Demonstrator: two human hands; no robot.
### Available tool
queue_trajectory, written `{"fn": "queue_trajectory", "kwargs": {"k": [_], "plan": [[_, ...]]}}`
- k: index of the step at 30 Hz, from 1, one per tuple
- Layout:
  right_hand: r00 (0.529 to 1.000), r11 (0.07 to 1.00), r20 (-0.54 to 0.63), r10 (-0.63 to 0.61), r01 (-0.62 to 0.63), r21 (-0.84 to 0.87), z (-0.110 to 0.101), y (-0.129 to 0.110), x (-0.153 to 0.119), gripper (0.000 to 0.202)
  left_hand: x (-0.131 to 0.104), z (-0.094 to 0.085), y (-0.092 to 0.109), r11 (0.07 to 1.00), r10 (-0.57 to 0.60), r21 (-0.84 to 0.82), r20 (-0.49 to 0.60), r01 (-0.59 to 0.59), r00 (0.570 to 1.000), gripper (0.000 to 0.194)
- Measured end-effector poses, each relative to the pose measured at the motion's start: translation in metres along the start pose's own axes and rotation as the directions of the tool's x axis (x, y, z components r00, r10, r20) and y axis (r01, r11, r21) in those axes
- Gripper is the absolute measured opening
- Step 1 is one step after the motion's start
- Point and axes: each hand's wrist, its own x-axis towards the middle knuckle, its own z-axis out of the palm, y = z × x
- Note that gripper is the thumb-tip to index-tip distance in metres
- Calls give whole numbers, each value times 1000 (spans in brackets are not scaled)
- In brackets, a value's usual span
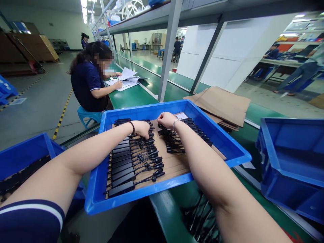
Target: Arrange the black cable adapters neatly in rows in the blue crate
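A blue tray (152,193) lined with brown cardboard holds two rows of black box-shaped modules with short cables. The left row of modules (123,189) has its cable ends turned toward the middle. My left hand (142,129) is closed and reaches down onto the cables near the far end of this row. Across the gap, my right hand (167,119) is curled in a pinch above the cable ends of the right row of modules (199,131). What either hand's fingertips hold is hidden. A beaded bracelet circles my left wrist, a metal bangle my right.
Flat cardboard sheets (225,104) lie stacked behind the tray. A blue bin (291,162) stands at right, and another blue bin (27,148) at left holds black parts. More black cables (199,216) lie below the tray. A seated person (87,81) writes on papers along the green bench.
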Motion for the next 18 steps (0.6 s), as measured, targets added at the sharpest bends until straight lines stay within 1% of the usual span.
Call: {"fn": "queue_trajectory", "kwargs": {"k": [3, 6, 10, 13, 18], "plan": [[1000, 1000, 1, 2, -2, -8, 1, 0, 0, 14, 1, -1, 0, 1000, -10, -8, -4, 10, 1000, 19], [1000, 1000, 8, 1, -1, -10, 1, 0, -1, 15, -1, -6, -2, 999, -27, -27, 14, 27, 1000, 19], [1000, 1000, 17, 5, -4, -31, -1, -2, -3, 16, -4, -13, -9, 999, -34, -6, 43, 34, 998, 26], [1000, 999, 23, 3, -1, -50, -2, -2, -3, 16, -6, -13, -11, 999, -37, -15, 66, 38, 997, 25], [1000, 999, 27, 0, 1, -43, -1, -1, -2, 16, -9, -12, -8, 997, -49, -57, 67, 53, 997, 30]]}}
